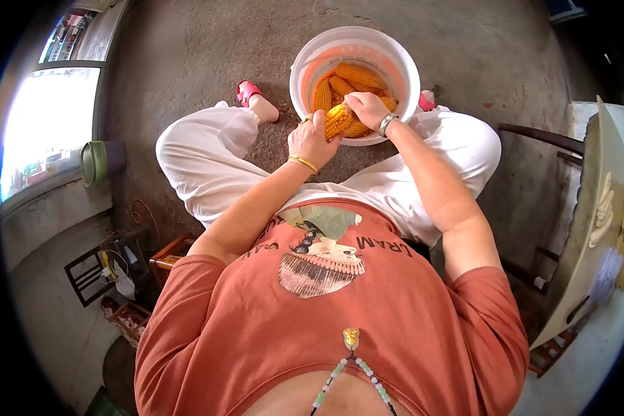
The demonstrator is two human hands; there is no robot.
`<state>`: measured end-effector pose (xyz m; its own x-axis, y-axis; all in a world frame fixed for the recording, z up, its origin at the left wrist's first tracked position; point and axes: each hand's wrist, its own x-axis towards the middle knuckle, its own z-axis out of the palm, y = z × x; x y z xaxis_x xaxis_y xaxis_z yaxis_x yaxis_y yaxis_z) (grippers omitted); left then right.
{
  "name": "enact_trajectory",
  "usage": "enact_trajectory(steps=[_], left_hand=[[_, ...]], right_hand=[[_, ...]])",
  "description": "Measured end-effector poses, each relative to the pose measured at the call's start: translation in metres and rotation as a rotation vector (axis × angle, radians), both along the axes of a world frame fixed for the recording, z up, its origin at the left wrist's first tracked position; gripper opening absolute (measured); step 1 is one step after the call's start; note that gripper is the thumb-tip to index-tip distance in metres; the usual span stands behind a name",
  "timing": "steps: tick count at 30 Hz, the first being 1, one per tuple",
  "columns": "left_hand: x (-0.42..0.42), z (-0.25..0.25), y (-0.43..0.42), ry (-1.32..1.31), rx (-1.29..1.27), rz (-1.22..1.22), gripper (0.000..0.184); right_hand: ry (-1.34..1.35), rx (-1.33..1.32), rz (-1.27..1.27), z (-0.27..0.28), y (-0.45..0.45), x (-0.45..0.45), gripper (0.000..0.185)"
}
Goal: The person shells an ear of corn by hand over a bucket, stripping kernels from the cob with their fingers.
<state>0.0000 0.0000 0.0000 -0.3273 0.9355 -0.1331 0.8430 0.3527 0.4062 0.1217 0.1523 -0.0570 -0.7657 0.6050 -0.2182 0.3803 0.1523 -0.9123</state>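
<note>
Over the near rim of a white bucket (pixel 407 66), my left hand (pixel 310 139) is wrapped round a yellow ear of corn (pixel 338 120). My right hand (pixel 369 111) is closed at the far right end of the same ear, fingers and thumb pressed against the kernels. Whether any loose kernels sit between those fingers is hidden. Inside the bucket lie several more orange-yellow ears of corn (pixel 359 75), partly covered by my hands. The bucket stands on the floor between my feet.
White trousers cover my bent knees (pixel 204 139) on both sides of the bucket. A green container (pixel 93 163) is by the window at left. A dark wooden chair arm (pixel 542 139) and a tilted board (pixel 593 222) stand at right. The floor (pixel 215 48) is bare concrete.
</note>
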Motion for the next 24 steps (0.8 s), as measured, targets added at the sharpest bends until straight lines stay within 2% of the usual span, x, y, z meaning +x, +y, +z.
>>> enact_trajectory(steps=[2,5,11,17,24], left_hand=[[0.002,0.003,0.0,0.001,0.063,0.016,0.049],[-0.002,-0.007,0.004,0.007,0.15,0.019,0.047],[-0.004,0.0,0.002,0.016,0.123,0.005,0.049],[-0.003,-0.004,0.002,-0.03,0.052,0.025,0.058],[-0.005,-0.011,0.001,-0.013,0.068,-0.026,0.054]], right_hand=[[0.029,-0.176,-0.046,-0.005,0.001,0.001,0.049],[0.03,-0.111,-0.051,0.004,0.008,0.0,0.052],[-0.018,-0.03,0.05,0.007,0.002,-0.003,0.055],[0.094,0.018,0.07,0.014,-0.005,-0.002,0.052],[0.004,0.079,0.126,0.008,-0.001,0.0,0.046]])
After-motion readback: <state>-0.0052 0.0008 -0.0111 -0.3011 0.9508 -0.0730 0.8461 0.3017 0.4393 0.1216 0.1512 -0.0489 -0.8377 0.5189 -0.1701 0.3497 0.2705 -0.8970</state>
